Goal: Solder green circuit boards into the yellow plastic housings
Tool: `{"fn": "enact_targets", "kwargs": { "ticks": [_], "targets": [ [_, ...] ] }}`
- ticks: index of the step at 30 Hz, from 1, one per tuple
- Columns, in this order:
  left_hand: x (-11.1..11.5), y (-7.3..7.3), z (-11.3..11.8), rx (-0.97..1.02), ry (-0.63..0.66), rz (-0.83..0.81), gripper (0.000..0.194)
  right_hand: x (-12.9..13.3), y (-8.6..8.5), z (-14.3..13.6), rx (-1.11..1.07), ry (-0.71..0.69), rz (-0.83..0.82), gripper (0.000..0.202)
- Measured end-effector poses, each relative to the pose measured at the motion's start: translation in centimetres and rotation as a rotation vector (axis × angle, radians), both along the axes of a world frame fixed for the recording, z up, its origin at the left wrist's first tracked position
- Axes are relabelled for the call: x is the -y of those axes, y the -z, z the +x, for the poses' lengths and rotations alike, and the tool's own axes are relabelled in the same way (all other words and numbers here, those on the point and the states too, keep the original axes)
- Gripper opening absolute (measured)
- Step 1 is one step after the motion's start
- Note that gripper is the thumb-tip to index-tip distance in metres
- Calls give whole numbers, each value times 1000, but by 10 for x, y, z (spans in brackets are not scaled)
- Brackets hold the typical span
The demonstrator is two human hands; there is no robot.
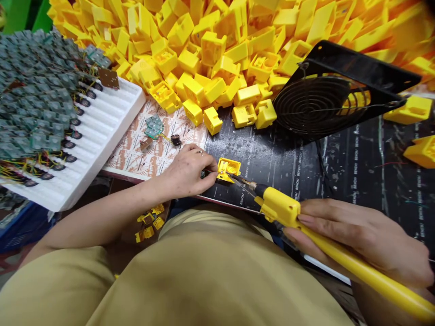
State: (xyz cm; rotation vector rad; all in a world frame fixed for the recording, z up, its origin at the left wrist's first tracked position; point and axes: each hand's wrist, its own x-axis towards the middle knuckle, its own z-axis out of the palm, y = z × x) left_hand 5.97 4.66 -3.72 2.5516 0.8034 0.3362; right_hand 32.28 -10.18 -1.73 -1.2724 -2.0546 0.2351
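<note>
A small yellow plastic housing [234,165] lies open side up on the black board close to the table's front edge. My left hand [190,171] is closed at its left side, thumb and fingertips pinching its edge. A small dark round part [203,174] shows partly between those fingers. My right hand [360,235] is wrapped round a yellow soldering iron [280,207], its handle running to the lower right. The iron's thin metal tip reaches into the housing; whether it touches anything inside is hard to see.
Yellow housings [210,50] are heaped across the back. A black fan with a wire grille [312,104] leans at the right. On the left, a white foam tray [125,108] carries many green circuit boards [34,90]. One loose wired board [154,126] lies nearby; more yellow pieces [146,233] are below.
</note>
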Motion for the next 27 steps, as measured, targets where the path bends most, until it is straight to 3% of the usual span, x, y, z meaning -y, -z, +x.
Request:
{"fn": "enact_targets", "kwargs": {
  "ticks": [6,11,17,25,27],
  "targets": [
    [-2,1,3,-21,0,8,16,-17,-10,-9,67,-116,75,13],
    [-3,1,4,-51,-23,-5,16,-16,-16,-9,63,-177,59,20],
    [-3,-1,6,-59,-5,-7,15,-8,-13,3,48,-79,39,10],
    [-4,-3,8,-90,-12,-45,13,-21,-17,-6,75,-214,93,13],
    [-4,-4,9,-94,-6,-54,13,-20,-18,0,49,-143,54,12]
  ]
}}
